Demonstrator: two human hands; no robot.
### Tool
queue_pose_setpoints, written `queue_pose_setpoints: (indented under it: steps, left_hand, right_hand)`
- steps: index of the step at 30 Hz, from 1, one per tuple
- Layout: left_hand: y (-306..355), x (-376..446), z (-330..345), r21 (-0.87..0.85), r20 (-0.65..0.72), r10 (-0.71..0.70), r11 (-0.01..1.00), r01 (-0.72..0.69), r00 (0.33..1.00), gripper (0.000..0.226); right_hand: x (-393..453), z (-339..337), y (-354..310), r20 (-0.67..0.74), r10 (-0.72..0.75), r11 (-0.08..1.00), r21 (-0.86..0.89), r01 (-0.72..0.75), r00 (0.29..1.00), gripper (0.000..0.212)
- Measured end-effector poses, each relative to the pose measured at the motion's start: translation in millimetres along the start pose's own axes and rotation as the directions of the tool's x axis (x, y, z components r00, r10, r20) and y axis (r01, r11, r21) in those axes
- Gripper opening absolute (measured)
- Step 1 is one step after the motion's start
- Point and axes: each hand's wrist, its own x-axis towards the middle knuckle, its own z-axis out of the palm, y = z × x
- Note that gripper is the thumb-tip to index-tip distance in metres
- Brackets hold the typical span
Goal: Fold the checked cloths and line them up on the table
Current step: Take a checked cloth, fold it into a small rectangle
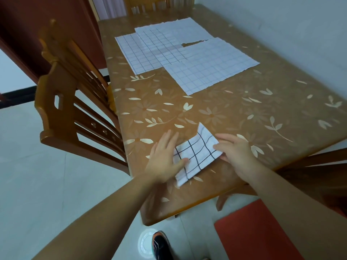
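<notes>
A small folded white cloth with black checks (197, 152) lies near the table's front edge. My left hand (165, 158) lies flat on its left side, fingers straight, thumb on the cloth. My right hand (234, 151) rests on its right edge, fingers straight over the cloth, the thumb at the edge below. Further back, several unfolded checked cloths lie flat and overlapping: the nearest one (212, 70), one to the left (139, 53) and one at the far end (180, 30).
The table (244, 113) has a brown cover with a flower print. A wooden chair (75, 94) stands at its left side, another at the far end (150, 6). A wall runs along the right. A red chair seat (253, 231) is below right.
</notes>
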Motion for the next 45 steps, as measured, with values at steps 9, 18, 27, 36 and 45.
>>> queue_pose_setpoints:
  steps: [9, 18, 27, 36, 45]
  left_hand:
    - [52, 5, -53, -0.745, 0.399, -0.031, 0.571, 0.344, 0.916, 0.018]
    - [41, -18, -12, -0.792, 0.350, -0.204, 0.456, 0.405, 0.914, 0.015]
    - [28, -29, -12, -0.800, 0.403, -0.104, 0.443, 0.405, 0.909, 0.032]
    - [21, -22, -17, -0.848, 0.380, -0.199, 0.315, 0.427, 0.903, 0.024]
    - [3, -25, 7, -0.096, -0.063, -0.048, 0.994, 0.042, 0.997, 0.031]
  right_hand:
    - [-14, -31, -66, 0.301, -0.015, 0.952, 0.296, -0.078, 0.954, 0.029]
    - [-33, -29, 12, 0.379, 0.115, 0.974, -0.226, -0.028, 0.918, 0.019]
    - [-33, -32, 23, 0.481, 0.171, 0.978, 0.023, -0.207, 0.860, 0.033]
    - [-23, -30, 17, 0.460, 0.088, 0.993, 0.029, -0.114, 0.884, 0.039]
    - [4, -6, 37, 0.327, -0.127, 0.752, -0.585, 0.306, 0.937, 0.023]
